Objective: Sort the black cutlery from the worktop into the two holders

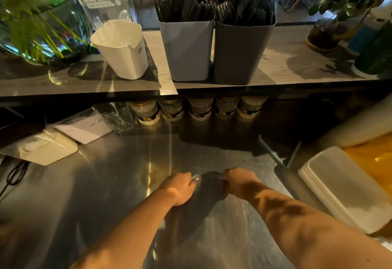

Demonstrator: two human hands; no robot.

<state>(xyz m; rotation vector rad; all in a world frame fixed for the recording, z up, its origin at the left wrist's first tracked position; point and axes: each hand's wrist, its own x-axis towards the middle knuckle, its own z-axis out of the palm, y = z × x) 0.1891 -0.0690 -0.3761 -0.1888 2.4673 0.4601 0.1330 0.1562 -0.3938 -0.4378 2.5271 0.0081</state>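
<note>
On the raised shelf stand two holders. The light grey holder (186,52) is packed with black knife-like cutlery, and the dark grey holder (241,54) beside it is full of black forks and spoons. Down on the steel worktop (118,183), my left hand (180,188) and my right hand (239,181) are curled, each gripping one side of a blurred clear plastic bag (212,186) with a dark patch between them. What the bag holds cannot be made out. Two thin dark cutlery pieces (270,153) lie in a V near the right.
A white jug (125,50) stands left of the holders, with a glass vase of plants (38,20) beyond it. Several spice jars (199,109) line up under the shelf. White lidded tubs (343,186) sit at the right, and white trays (48,147) at the left.
</note>
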